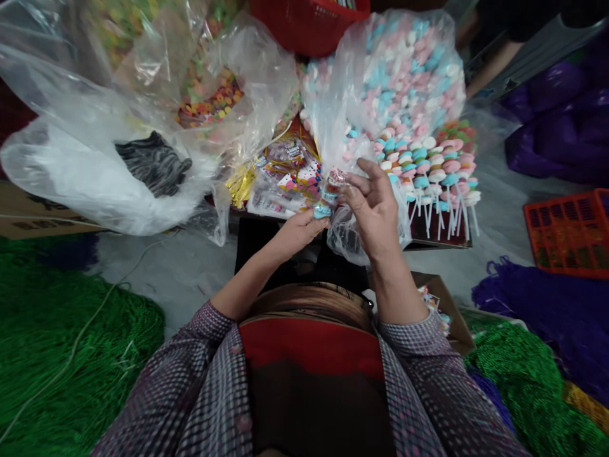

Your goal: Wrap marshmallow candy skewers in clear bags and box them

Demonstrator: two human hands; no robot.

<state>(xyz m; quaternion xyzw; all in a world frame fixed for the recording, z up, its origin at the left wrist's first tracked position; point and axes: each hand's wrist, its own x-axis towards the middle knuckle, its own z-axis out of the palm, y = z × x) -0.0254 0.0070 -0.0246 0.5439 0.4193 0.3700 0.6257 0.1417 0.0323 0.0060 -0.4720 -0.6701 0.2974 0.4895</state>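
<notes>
Over the table's front edge, a marshmallow candy skewer in a clear printed wrapper is between my hands. My left hand pinches its lower end by a blue candy. The thumb and fingers of my right hand close on its upper right side, with the other fingers curled loosely. Just behind lie flat printed wrappers and gold twist ties. To the right, several marshmallow skewers on white sticks are stacked. A clear bag of pink, white and blue marshmallows stands behind them.
Clear bags with ring gummies fill the back left, near a black-grey bundle. A red basket stands behind. Green cord, an orange crate and a cardboard box are around me. Another person's arm shows at upper right.
</notes>
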